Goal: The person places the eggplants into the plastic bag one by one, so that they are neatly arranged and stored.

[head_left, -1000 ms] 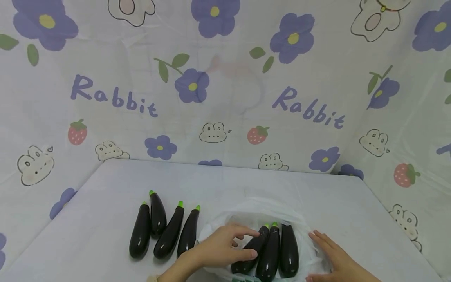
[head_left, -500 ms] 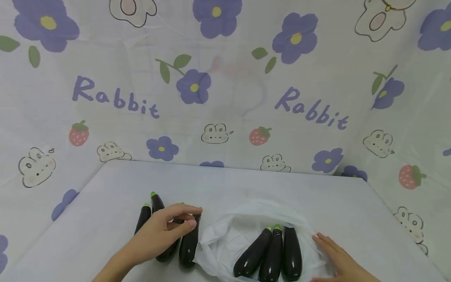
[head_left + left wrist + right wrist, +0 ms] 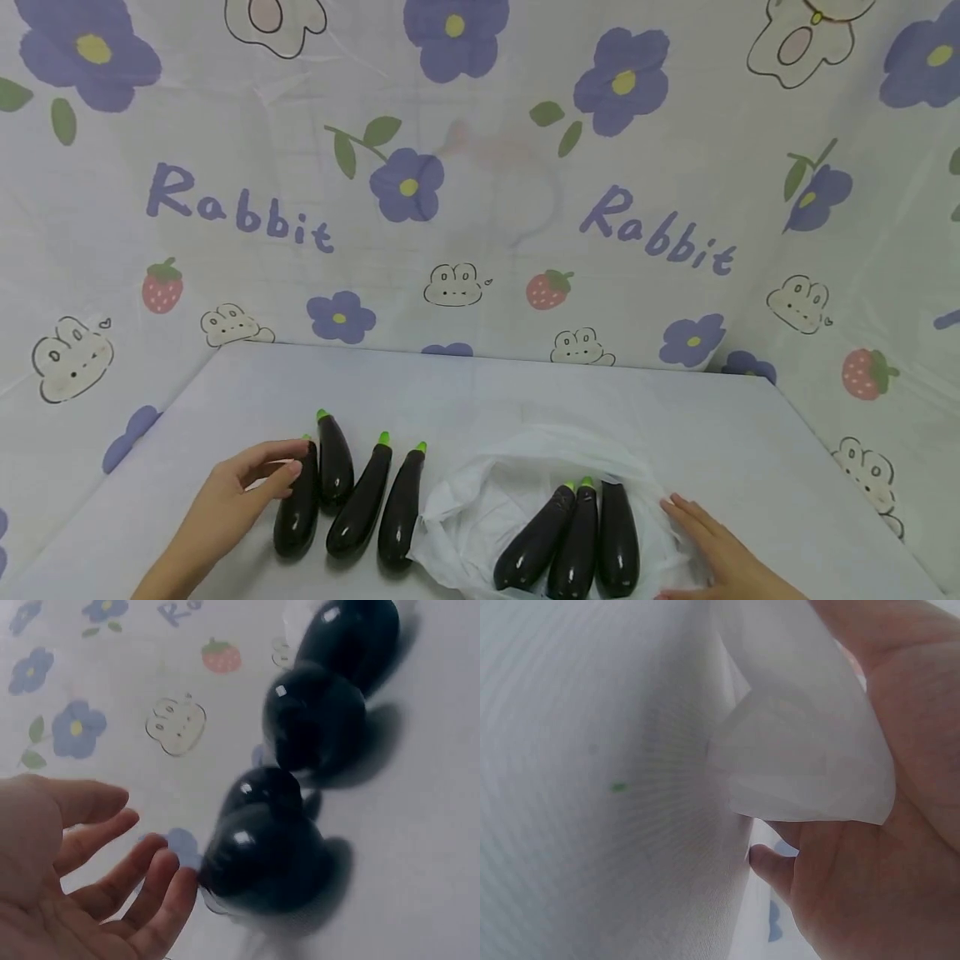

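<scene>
My left hand (image 3: 228,500) is at the leftmost eggplant (image 3: 292,525), with thumb and fingertips over its upper part. The left wrist view shows loosely bent fingers (image 3: 154,889) beside the rounded dark end of the near eggplant (image 3: 266,859), not wrapped round it. Three more glossy black eggplants with green tips lie close by, one of them the rightmost loose eggplant (image 3: 401,512). My right hand (image 3: 723,554) rests along the right side of a white plastic bag (image 3: 465,508), fingers extended. In the right wrist view thin bag film (image 3: 810,765) lies against the palm.
Three eggplants (image 3: 573,542) lie side by side inside the bag's open mouth. A white table (image 3: 262,383) carries everything. Behind it and at its sides hangs a cloth (image 3: 480,217) printed with flowers, rabbits and strawberries.
My left hand has moved left, from over the eggplants in the bag, across the loose ones, to the leftmost eggplant. The right hand has stayed by the bag.
</scene>
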The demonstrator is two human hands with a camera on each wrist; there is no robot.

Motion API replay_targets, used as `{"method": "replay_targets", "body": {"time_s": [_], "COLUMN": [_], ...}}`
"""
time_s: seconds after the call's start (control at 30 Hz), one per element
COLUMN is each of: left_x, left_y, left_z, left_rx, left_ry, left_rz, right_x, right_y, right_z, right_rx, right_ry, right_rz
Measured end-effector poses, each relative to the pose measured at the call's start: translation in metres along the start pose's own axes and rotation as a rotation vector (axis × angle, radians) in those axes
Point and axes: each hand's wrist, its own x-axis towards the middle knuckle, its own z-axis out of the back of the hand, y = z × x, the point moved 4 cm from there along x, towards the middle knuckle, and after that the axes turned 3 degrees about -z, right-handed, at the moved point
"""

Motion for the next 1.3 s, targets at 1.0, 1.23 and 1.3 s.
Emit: {"method": "replay_targets", "body": {"time_s": [1.0, 1.23, 1.3], "left_x": [-0.002, -0.002, -0.001], "left_y": [0.049, 0.051, 0.051], "left_z": [0.012, 0.01, 0.01], "left_rx": [-0.037, -0.046, -0.048], "left_ry": [0.021, 0.042, 0.047], "left_rz": [0.186, 0.201, 0.205], "right_x": [0.006, 0.002, 0.002], "right_y": [-0.008, -0.016, -0.016], "right_z": [-0.005, -0.009, -0.009], "right_rx": [-0.116, -0.226, -0.226], "right_ry": [-0.073, -0.139, -0.15], "right_rz": [0.148, 0.209, 0.212]}}
